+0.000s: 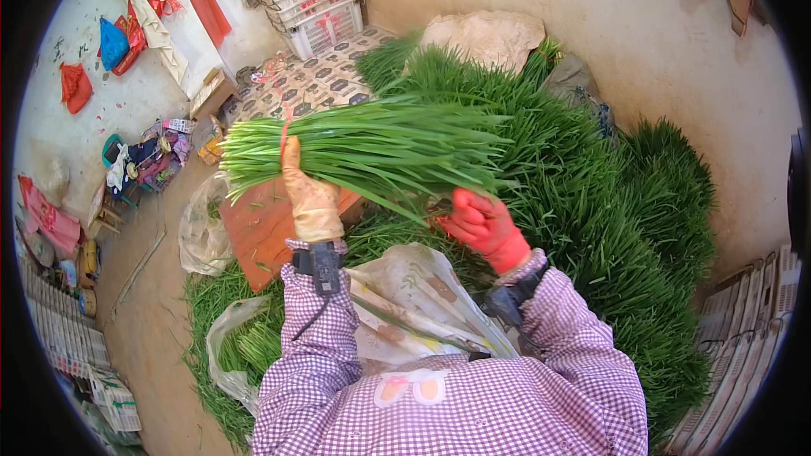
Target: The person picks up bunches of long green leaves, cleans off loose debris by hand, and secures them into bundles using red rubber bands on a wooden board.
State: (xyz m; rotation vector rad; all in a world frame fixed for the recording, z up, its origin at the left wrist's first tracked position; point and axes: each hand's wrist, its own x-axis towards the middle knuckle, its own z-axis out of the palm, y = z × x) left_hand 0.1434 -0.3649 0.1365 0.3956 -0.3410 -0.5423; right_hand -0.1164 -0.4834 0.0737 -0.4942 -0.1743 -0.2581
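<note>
A long bundle of garlic chives (pixel 363 148) lies sideways across the view, its pale stem ends to the left and its green leaf tips to the right. A red band (pixel 285 137) goes round it near the stem ends. My left hand (pixel 311 198), in a yellowish stained glove, grips the bundle from below beside the band. Under the leaf tips, my right hand (pixel 483 226) in a red glove has its fingers curled together; what they pinch is hidden. Below the bundle is a reddish-brown board (pixel 253 232), partly covered by my left hand and the chives.
A large heap of loose chives (pixel 583 194) fills the right side, with a pale sack (pixel 486 38) behind it. Plastic sheeting (pixel 414 295) covers my lap. White crates (pixel 312 4) are stacked at the back; more crates (pixel 748 321) stand at right. A clear bag (pixel 205 228) lies left.
</note>
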